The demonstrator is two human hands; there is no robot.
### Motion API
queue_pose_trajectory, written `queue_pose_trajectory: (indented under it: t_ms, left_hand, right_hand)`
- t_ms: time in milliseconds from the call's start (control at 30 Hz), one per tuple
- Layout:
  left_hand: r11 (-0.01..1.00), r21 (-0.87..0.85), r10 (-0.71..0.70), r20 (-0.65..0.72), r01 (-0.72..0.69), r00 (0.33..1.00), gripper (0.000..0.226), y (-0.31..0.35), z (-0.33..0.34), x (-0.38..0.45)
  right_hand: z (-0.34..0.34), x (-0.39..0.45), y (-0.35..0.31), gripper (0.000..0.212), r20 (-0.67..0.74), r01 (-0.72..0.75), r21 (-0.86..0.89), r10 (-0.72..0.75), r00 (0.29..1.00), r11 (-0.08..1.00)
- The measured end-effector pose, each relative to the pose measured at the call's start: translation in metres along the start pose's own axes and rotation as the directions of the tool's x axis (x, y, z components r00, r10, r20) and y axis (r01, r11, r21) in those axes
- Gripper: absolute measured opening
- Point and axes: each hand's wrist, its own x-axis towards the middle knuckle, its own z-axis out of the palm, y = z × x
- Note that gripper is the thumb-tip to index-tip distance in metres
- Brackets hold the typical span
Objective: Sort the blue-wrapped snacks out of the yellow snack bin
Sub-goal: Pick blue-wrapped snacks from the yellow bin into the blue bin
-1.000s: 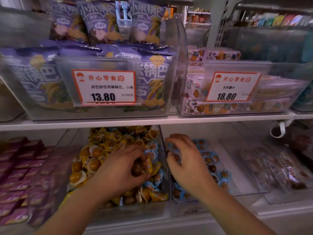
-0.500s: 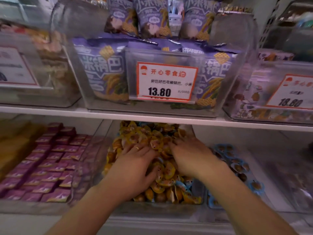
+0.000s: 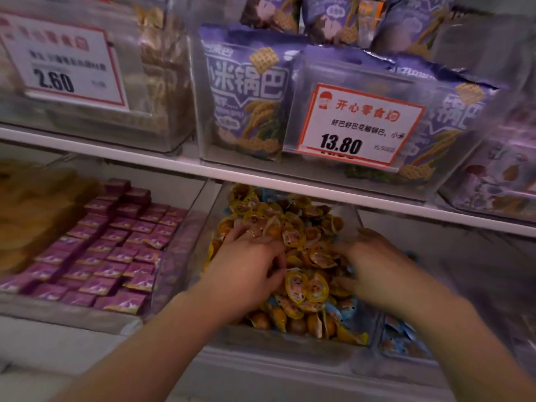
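A clear bin (image 3: 278, 342) on the lower shelf is heaped with small yellow-wrapped snacks (image 3: 295, 224). Several blue-wrapped snacks (image 3: 338, 311) lie among them near the front right. My left hand (image 3: 246, 265) is dug into the left of the heap, fingers curled among the wrappers; what it holds is hidden. My right hand (image 3: 374, 268) rests on the right of the heap with fingers spread and bent into the snacks. A neighbouring bin to the right holds more blue-wrapped snacks (image 3: 401, 339).
Purple square packets (image 3: 110, 250) fill the bin to the left. The white shelf edge (image 3: 261, 177) hangs just above the bins, carrying clear bins of purple snack bags (image 3: 246, 94) with price tags (image 3: 359, 126).
My right hand moved from the blue-snack bin on the right into the yellow heap. The view swung left and closer. Both hands now dig in the same bin.
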Motion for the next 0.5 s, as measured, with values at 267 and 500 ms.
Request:
queue_pose_trajectory:
  t_ms: [267, 500]
  left_hand:
    - [0.997, 0.075, -0.010, 0.054, 0.005, 0.998, 0.021, 0.008, 0.000, -0.001]
    - [0.993, -0.108, -0.055, -0.101, 0.044, 0.993, 0.010, 0.011, -0.005, 0.002]
  right_hand:
    - [-0.003, -0.003, -0.003, 0.029, 0.083, -0.054, -0.078, 0.061, 0.995, 0.995]
    - [-0.007, -0.008, 0.001, 0.025, -0.097, -0.013, 0.238, 0.037, 0.995, 0.971]
